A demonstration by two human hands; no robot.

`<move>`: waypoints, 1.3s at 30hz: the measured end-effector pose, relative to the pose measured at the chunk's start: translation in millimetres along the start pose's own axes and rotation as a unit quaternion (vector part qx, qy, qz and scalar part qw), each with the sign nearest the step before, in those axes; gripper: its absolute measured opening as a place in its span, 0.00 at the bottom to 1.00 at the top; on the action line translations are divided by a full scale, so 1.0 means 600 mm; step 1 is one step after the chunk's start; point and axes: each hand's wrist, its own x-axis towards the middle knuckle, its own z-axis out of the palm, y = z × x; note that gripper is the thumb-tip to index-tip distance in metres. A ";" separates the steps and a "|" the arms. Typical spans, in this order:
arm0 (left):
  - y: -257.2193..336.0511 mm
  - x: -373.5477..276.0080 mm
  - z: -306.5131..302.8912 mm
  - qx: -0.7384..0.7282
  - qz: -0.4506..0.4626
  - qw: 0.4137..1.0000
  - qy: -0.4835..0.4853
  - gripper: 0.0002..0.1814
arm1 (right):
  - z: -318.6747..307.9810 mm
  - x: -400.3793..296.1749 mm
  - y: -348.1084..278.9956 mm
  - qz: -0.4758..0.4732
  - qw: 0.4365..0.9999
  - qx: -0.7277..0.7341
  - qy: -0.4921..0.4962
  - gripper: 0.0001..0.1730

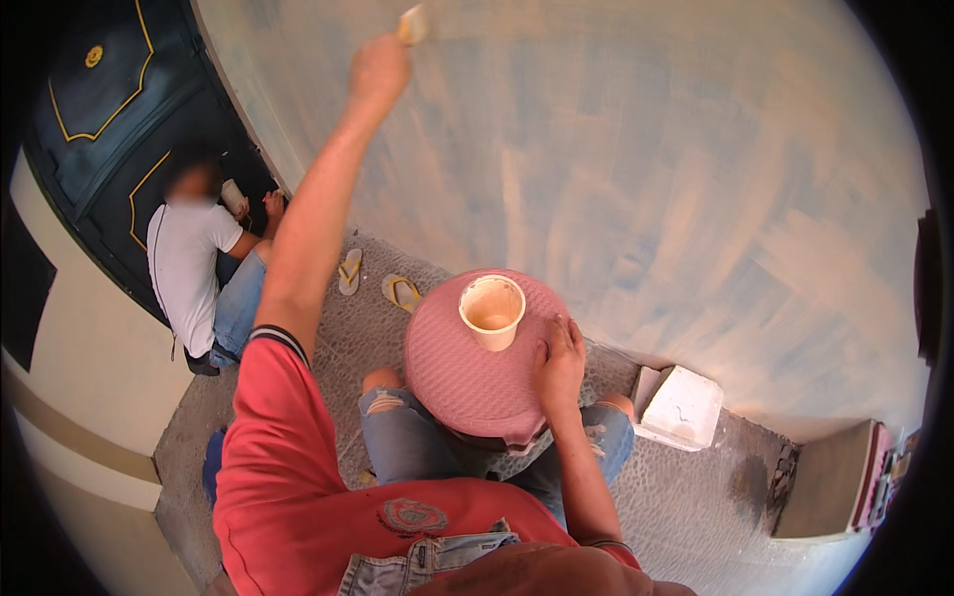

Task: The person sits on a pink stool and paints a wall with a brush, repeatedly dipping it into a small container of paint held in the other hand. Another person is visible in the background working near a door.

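Note:
High on the wall, my left hand [380,71] grips a paintbrush [414,26]; only the brush's pale, yellowish end shows above my fist. My right hand [563,365] lies palm down on the right edge of a round pink plastic top [455,380] with a woven pattern, its fingers slightly apart. On that top, left of my right hand, stands a cream plastic cup [498,344] with peach-coloured paint inside. The wall [633,179] before me carries streaky peach strokes over greyish blue.
At left a person [190,268] crouches by a dark metal gate [119,112], holding a pale container [233,197]. Flip-flops [350,272] lie on the textured floor. Right of my knee sits a white block [682,410]. A box-like stand [827,484] is against the wall at far right.

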 end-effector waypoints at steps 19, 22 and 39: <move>0.266 0.010 0.046 -0.004 0.112 0.994 -0.016 0.12 | -0.005 -0.001 0.003 -0.006 1.000 0.002 0.003 0.22; 0.324 -0.019 0.038 -0.061 0.091 0.994 0.011 0.11 | -0.004 -0.001 0.000 -0.006 1.000 0.004 0.001 0.22; 0.403 -0.031 -0.069 -0.389 0.273 0.879 -0.046 0.19 | -0.006 -0.001 0.000 0.003 1.000 0.006 -0.009 0.22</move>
